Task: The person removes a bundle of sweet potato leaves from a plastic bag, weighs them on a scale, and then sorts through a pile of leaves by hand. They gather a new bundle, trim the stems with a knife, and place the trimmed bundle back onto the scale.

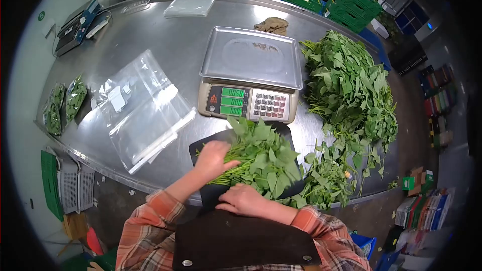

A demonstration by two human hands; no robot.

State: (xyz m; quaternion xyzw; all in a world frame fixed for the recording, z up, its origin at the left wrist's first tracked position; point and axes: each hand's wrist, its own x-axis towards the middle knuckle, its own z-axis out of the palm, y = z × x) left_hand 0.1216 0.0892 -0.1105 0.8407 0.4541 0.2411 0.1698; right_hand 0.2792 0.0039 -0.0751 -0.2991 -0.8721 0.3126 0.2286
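A bunch of leafy greens [268, 163] lies on a black mat [201, 145] at the table's near edge, its stems pointing left. My left hand [213, 161] is closed around the stems, with the thumb across the top. My right hand [243, 200] presses against the near side of the same bunch, fingers curled in; the fingertips are partly hidden. Just beyond the bunch stands a digital scale [251, 103] with green lit displays and a bare metal tray [246, 57]. To the right, a large heap of leafy greens [349, 80] spreads down to looser sprigs [326, 178].
Clear plastic bags [145, 105] lie flat on the metal table [165, 35] at left. Two filled bags of greens [54, 110] sit at its left edge. A second scale [78, 27], more bags [190, 5] and a brown cloth [272, 26] are farther back. Green crates [351, 5] stand behind.
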